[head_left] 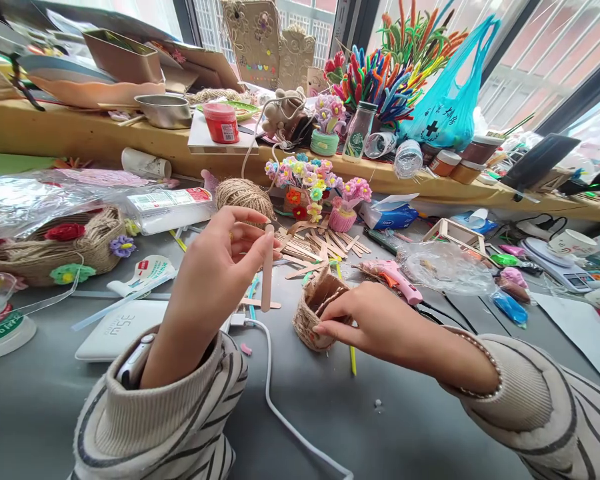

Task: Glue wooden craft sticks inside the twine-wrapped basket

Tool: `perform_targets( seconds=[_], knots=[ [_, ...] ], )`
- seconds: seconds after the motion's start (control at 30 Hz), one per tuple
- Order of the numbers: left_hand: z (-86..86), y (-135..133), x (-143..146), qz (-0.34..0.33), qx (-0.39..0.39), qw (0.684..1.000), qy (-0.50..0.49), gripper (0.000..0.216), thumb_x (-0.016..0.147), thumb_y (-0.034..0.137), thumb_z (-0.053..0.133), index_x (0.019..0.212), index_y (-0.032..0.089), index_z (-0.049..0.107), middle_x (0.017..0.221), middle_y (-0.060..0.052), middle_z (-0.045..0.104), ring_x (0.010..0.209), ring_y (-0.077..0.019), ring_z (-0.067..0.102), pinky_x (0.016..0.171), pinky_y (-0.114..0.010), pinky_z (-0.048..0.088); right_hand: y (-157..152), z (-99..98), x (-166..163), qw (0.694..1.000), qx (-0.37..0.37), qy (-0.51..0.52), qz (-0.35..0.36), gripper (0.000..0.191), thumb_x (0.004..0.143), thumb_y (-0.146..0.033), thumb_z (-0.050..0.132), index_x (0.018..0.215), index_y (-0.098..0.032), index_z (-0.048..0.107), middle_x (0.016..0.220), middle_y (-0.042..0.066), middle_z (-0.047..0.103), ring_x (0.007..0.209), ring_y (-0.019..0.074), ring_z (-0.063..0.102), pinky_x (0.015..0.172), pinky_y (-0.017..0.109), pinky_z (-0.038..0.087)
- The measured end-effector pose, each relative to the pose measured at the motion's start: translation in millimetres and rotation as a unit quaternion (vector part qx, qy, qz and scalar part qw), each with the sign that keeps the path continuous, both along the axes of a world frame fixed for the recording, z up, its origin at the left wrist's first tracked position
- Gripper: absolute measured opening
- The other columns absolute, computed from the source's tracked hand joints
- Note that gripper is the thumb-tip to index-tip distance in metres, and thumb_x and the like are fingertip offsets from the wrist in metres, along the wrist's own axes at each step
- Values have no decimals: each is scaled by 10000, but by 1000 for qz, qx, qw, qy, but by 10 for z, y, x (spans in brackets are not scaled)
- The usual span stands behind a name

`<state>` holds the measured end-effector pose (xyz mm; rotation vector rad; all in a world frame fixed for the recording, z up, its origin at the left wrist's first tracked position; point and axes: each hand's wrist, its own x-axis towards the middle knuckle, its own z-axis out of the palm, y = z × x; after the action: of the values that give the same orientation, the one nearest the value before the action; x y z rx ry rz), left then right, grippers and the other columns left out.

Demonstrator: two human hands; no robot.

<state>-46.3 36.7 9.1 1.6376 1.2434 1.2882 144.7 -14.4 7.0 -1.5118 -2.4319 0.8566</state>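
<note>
- A person's left hand (219,270) is raised over a grey counter (405,433), its thumb and fingers pinching a plain wooden craft stick (267,283) near the top, so that it hangs almost upright
- The right hand (380,317) grips a small jute-wrapped cup (306,320) by its near wall, thumb outside and fingers reaching into the opening, their tips partly hidden
- The cup is near the middle of the counter, to the right of the held stick and apart from it
- What looks done: the cup has its shape, with jute already covering its outer wall
- What looks left: the held stick is joined to nothing, and a loose pile of craft sticks (325,245) lies behind the cup
- A pink glue gun (403,285) lies beyond the right hand, untouched; whether the cup's inside is finished cannot be told
</note>
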Motion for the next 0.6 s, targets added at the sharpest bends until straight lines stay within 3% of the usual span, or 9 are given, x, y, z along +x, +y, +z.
perform_targets(
  seconds=[0.13,0.23,0.4,0.5,0.6],
  knots=[
    [18,13,-22,10,5,1000,1,182,764,291,623,903,220,529,779,5,660,743,-155,678,655,-231,537,87,31,172,992,-23,102,-71,242,792,-265,585,603,-148,678,553,-7,594,528,83,413,555,260,261],
    [28,23,-47,21,3,1000,-15,189,764,293,620,912,218,528,787,1,669,758,-156,679,651,-226,542,186,-62,418,962,-65,228,-135,273,781,-365,603,638,-149,686,575,-12,602,564,95,470,562,244,317],
    [60,49,-105,62,33,994,-83,202,735,247,656,896,202,543,718,32,656,671,-126,671,627,-207,551,361,-506,608,840,-120,471,-243,346,817,-467,557,908,-149,657,877,42,672,775,140,599,736,306,465],
    [95,46,-119,90,57,989,-100,199,743,216,647,904,204,531,709,50,645,645,-108,662,651,-214,557,473,-742,481,757,-150,572,-279,325,879,-412,511,1054,-147,580,1016,54,623,852,149,603,762,357,501],
    [146,10,-101,101,58,988,-105,190,758,194,632,916,210,530,712,54,641,661,-104,661,659,-211,554,550,-826,299,685,-186,644,-284,313,885,-368,517,1108,-153,558,1087,64,600,914,164,598,791,376,506]
  ],
)
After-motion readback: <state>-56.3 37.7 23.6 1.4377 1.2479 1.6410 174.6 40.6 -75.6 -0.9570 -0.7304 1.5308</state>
